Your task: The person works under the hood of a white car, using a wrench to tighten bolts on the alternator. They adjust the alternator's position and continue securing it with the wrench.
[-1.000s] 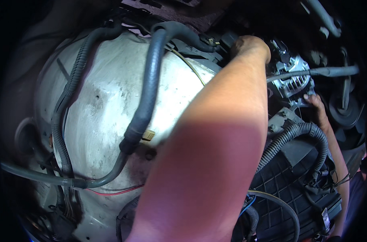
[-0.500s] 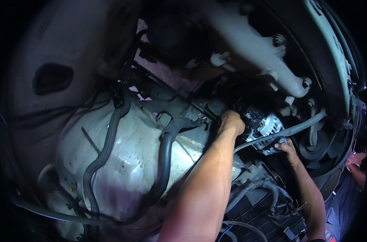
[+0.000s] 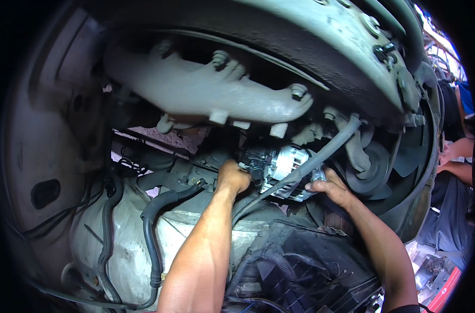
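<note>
An alternator (image 3: 288,163) with a ribbed silver housing and a black rear end sits down in the engine bay, between my two hands. My left hand (image 3: 234,178) is closed at the black rear end, its fingertips hidden on the far side. My right hand (image 3: 332,189) grips the front end, thumb lying along the silver edge and the other fingers mostly out of sight. Slanting across the front of the alternator is a grey hose (image 3: 321,156). Whether any bolt holds the alternator cannot be seen.
Above the alternator runs a pale cast manifold (image 3: 206,94) with bolts. A pulley (image 3: 370,161) and a fan (image 3: 412,148) stand to the right. Black hoses (image 3: 151,229) cross a silver metal casing (image 3: 128,261) at lower left. Another person's arm (image 3: 459,161) shows at the far right.
My view has turned, so the engine bay and both hands sit further left in the picture, with more of the manifold showing. Both hands remain at the alternator's ends.
</note>
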A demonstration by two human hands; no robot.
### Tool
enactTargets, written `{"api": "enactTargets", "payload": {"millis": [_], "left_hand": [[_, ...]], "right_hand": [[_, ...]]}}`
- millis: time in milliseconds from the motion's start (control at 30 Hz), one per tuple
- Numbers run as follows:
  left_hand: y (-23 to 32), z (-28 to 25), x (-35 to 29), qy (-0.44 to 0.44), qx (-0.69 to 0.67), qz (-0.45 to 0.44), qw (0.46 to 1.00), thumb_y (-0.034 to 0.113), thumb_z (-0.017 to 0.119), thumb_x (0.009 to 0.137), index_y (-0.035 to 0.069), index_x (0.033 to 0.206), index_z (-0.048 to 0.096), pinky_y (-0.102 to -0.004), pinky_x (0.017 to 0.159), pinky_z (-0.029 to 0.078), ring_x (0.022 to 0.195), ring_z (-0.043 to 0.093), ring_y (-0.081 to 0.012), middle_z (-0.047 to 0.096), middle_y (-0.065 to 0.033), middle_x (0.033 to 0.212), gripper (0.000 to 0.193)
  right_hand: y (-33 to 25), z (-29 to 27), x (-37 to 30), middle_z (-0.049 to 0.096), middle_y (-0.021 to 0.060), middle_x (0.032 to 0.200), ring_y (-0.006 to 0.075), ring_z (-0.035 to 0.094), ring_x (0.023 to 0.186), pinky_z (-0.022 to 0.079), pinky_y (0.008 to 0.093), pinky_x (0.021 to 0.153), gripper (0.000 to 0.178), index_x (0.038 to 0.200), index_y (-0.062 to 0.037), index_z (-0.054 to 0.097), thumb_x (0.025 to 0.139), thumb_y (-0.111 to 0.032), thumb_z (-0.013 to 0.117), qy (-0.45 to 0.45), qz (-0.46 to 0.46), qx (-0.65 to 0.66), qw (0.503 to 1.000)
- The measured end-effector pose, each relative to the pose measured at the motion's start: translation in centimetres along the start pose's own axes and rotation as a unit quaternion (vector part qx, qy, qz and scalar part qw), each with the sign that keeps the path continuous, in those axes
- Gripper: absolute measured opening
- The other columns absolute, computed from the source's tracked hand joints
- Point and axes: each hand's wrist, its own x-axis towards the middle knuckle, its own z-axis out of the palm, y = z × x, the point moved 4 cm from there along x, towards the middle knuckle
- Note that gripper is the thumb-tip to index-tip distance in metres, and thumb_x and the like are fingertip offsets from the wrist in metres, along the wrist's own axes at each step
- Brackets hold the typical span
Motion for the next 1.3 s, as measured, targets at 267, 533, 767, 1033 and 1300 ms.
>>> {"api": "enactTargets", "payload": {"millis": [267, 533, 767, 1033, 1300], "left_hand": [[-0.5, 0.5, 1.0, -0.049, 0.063, 0.058, 0.995, 0.019, 0.064, 0.08, 0.001, 0.101, 0.071, -0.0395, 0.086, 0.053, 0.107, 0.066, -0.0368, 0.069, -0.0253, 0.105, 0.028], [-1.8, -6.2, 0.9, 0.064, -0.184, -0.125, 0.973, 0.018, 0.063, 0.076, -0.011, 0.083, 0.069, -0.0411, 0.075, 0.052, 0.084, 0.07, -0.0255, 0.071, -0.0228, 0.08, 0.03], [1.4, -6.7, 3.4, 0.223, 0.307, 0.16, 0.911, 0.034, 0.054, 0.088, 0.005, 0.091, 0.075, -0.0456, 0.08, 0.056, 0.093, 0.069, -0.0388, 0.071, -0.0212, 0.099, 0.036], [-0.3, -7.5, 11.1, 0.065, 0.149, -0.013, 0.987, 0.04, 0.04, 0.1, 0.011, 0.141, 0.051, -0.0424, 0.103, 0.044, 0.129, 0.052, -0.0348, 0.049, -0.0214, 0.145, 0.052], [-0.5, -8.4, 12.3, 0.105, 0.144, 0.037, 0.983, 0.04, 0.04, 0.1, 0.011, 0.141, 0.051, -0.0423, 0.103, 0.044, 0.13, 0.051, -0.0346, 0.049, -0.0211, 0.145, 0.052]], "right_hand": [[-0.7, -0.3, -0.5, 0.064, 0.0174, 0.115, 0.0277, 0.058, 0.108, 0.042, 0.0363, 0.1, 0.076, 0.127, 0.0057, 0.056, 0.067, -0.036, 0.076, 0.011, -0.015, -0.007, 1.0], [0.1, -0.1, 0.2, 0.067, 0.0153, 0.109, 0.026, 0.06, 0.105, 0.043, 0.0353, 0.098, 0.064, 0.121, 0.0045, 0.06, 0.069, -0.03, 0.075, -0.016, 0.007, 0.014, 1.0], [-0.3, -0.2, 0.1, 0.065, 0.0166, 0.115, 0.0273, 0.058, 0.11, 0.041, 0.0358, 0.102, 0.073, 0.128, 0.005, 0.054, 0.066, -0.028, 0.075, -0.004, -0.012, 0.026, 1.0], [-1.2, -0.5, -0.2, 0.056, 0.0198, 0.13, 0.0315, 0.05, 0.124, 0.033, 0.0383, 0.11, 0.089, 0.138, 0.0054, 0.043, 0.064, -0.031, 0.077, 0.006, 0.011, -0.003, 1.0], [-1.0, -0.3, -0.7, 0.051, 0.0217, 0.137, 0.0323, 0.045, 0.131, 0.031, 0.0383, 0.112, 0.096, 0.142, 0.0066, 0.038, 0.066, -0.037, 0.077, 0.018, 0.063, -0.001, 0.998]]}}
